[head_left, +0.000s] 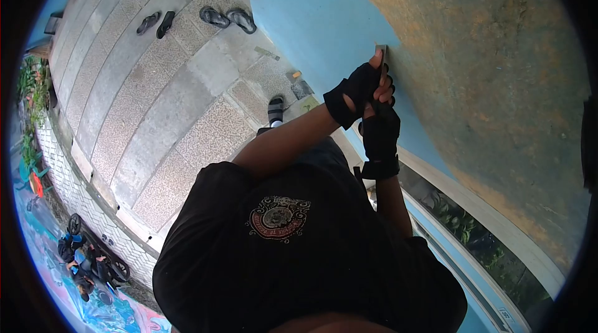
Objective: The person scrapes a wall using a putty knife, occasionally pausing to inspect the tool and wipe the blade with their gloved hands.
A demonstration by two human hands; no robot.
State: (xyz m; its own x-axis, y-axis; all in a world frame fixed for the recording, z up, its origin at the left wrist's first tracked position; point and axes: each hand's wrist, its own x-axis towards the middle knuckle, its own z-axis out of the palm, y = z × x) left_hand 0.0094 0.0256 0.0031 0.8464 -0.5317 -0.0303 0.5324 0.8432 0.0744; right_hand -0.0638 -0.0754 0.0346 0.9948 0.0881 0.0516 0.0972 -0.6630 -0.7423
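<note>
My left hand [356, 91], in a black fingerless glove, is closed round the upper part of a narrow scraper [382, 54]. The tool's blade end rests against the wall where blue paint [317, 15] meets a bare brownish patch [486, 52]. My right hand [380, 128], also gloved in black, sits just below the left and is closed round the same tool's lower part. Both forearms reach up from my black shirt [299, 252]. Most of the tool is hidden inside the hands.
A patterned tiled floor [168, 109] spreads to the left, with several sandals [227, 17] scattered on it and one by my foot [275, 109]. Beyond the tiled edge stand a motorbike [93, 258] and plants [28, 84]. A pale ledge [486, 214] runs under the wall.
</note>
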